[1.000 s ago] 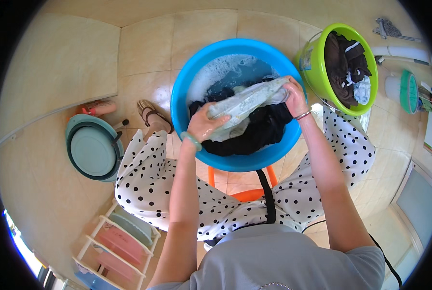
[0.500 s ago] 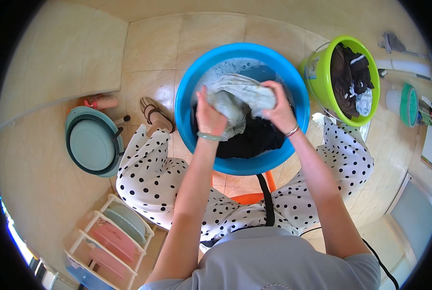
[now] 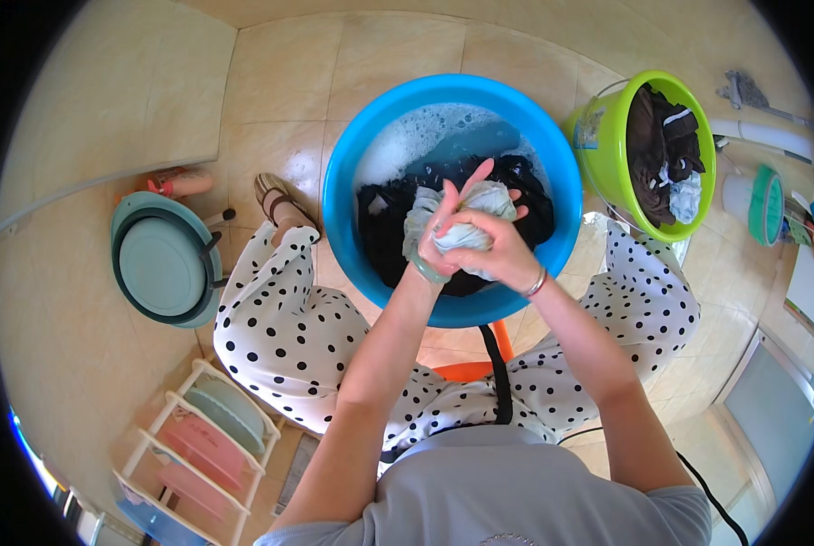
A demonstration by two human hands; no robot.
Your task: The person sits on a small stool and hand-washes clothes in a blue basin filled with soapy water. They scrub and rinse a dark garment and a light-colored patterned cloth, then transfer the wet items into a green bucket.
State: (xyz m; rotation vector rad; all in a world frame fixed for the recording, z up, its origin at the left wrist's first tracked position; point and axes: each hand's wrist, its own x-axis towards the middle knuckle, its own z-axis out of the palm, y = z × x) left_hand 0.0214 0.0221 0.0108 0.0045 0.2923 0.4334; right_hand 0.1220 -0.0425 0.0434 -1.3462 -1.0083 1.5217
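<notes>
Over a round blue basin (image 3: 345,150) my hands meet around a wet, pale grey-white cloth (image 3: 464,238). My left hand (image 3: 437,223), a green bangle at its wrist, lies against the cloth with its thumb and fingers stretched out and spread. Closed over a bunched part of the same cloth is my right hand (image 3: 505,257), which wears a metal bracelet. Dark wet clothes (image 3: 389,238) fill the basin's near part under the hands. Suds (image 3: 411,136) and bluish water lie along its far side.
A lime-green bucket (image 3: 598,150) with dark clothes and a pale cloth stands to the right. Left are a folded grey-green basin (image 3: 161,266) and a white rack (image 3: 197,405) holding pink and green basins. My legs in dotted trousers (image 3: 279,346) flank the blue basin.
The cloth, spread between two separated hands before, is now bunched. My hands have come together, the left moving right and the right moving left and nearer. More suds and dark clothes show.
</notes>
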